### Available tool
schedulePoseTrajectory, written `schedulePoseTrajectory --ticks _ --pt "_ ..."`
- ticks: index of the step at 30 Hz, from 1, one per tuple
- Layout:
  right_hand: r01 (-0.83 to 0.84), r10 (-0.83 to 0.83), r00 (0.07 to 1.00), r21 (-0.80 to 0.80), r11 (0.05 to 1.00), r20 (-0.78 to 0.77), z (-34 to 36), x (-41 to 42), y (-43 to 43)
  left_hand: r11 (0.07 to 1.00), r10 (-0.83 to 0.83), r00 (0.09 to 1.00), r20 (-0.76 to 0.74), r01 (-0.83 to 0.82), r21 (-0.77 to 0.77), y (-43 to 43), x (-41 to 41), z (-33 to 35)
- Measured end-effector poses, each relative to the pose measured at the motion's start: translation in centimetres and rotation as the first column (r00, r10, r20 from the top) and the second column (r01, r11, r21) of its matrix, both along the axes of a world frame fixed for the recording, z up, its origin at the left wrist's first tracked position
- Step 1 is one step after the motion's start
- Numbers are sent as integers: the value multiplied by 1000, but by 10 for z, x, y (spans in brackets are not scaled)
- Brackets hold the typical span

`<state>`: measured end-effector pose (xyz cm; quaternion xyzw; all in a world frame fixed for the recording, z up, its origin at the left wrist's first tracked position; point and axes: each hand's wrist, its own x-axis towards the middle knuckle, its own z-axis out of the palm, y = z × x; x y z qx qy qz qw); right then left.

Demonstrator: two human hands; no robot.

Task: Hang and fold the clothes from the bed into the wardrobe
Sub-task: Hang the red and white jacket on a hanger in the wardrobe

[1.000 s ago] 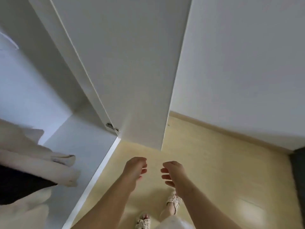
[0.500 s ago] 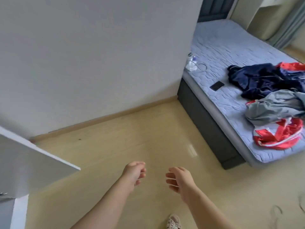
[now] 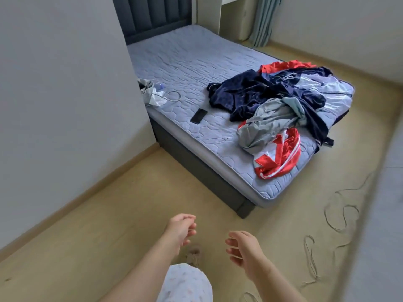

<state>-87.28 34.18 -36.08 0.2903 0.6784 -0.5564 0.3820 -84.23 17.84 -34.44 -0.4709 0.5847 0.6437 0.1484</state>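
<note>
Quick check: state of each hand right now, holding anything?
Left hand: open, fingers loosely curled, holding nothing.
Right hand: open, fingers relaxed, holding nothing.

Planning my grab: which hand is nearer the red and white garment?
Right. The right hand is over the floor short of the red and white garment; the left hand is farther left.

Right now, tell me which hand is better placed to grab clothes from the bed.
Right, probably. Both are empty, but the clothes pile lies on the bed ahead to the right, nearer the right hand than the left hand.
</note>
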Motion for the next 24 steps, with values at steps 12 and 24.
schedulePoseTrajectory --ticks 12,24 --pt "268 -270 962 -48 962 -50 8 -233 15 972 -231 972 -33 229 -52 3 -269 -1" --pt "327 -326 942 -4 945 72 -7 -377 62 954 -299 954 25 300 -27 43 -420 -13"
